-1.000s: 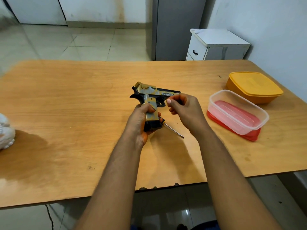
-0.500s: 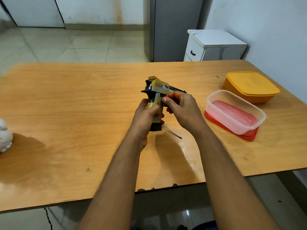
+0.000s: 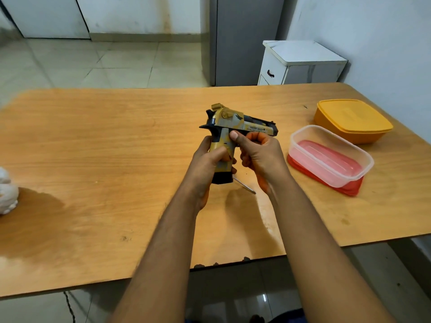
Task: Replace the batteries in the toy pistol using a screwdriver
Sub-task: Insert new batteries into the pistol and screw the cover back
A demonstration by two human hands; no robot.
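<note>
A tan and black toy pistol point(image 3: 235, 123) is held upright above the middle of the wooden table point(image 3: 93, 141), barrel pointing right. My left hand point(image 3: 207, 159) grips its handle from the left. My right hand point(image 3: 258, 155) has curled fingers at the trigger area, and its thumb presses on the side of the grip. A screwdriver's metal shaft point(image 3: 245, 185) lies on the table just below the pistol; its handle is hidden behind the pistol and my hands.
A clear plastic box point(image 3: 331, 155) on a red lid stands to the right, with a closed orange box point(image 3: 352, 120) behind it. A white object point(image 3: 7, 194) sits at the left edge. A white cabinet point(image 3: 300, 64) stands beyond the table.
The pistol has turned from pointing nearly away from me back to side-on, barrel to the right. My right thumb moved onto the side of the grip. The screwdriver has stayed put.
</note>
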